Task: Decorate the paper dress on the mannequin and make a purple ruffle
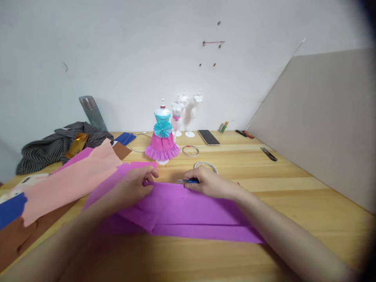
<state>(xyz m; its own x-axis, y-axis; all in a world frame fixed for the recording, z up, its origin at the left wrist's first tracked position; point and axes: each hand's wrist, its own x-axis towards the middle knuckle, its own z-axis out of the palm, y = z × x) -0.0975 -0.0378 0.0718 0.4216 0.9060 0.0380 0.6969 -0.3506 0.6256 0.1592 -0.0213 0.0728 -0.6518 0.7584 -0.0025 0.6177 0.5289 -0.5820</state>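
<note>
So from the left, you've got the striped cloth (41, 150) bunched up, then the peach sheet (70, 180) lying this side of it. Next comes your left hand (136, 184), curled at the far edge of the purple sheet (188, 207). Can't tell from here if your thumb and finger are actually pinching that edge or just resting by it. The sheet's on the table (293, 235) right in front of you, layered or folded, with the dressed mannequin (162, 133) standing behind it.

Your right hand (211, 182) is closed around a blue-handled tool (192, 180), metal tips pointing left along that edge. Phone (208, 137) sits farther back.

Looks to me like you're at the edge-cutting step. I'd say the next move calls for your left hand holding the edge taut, fingertips clear of those tips, and the layers lined up.
</note>
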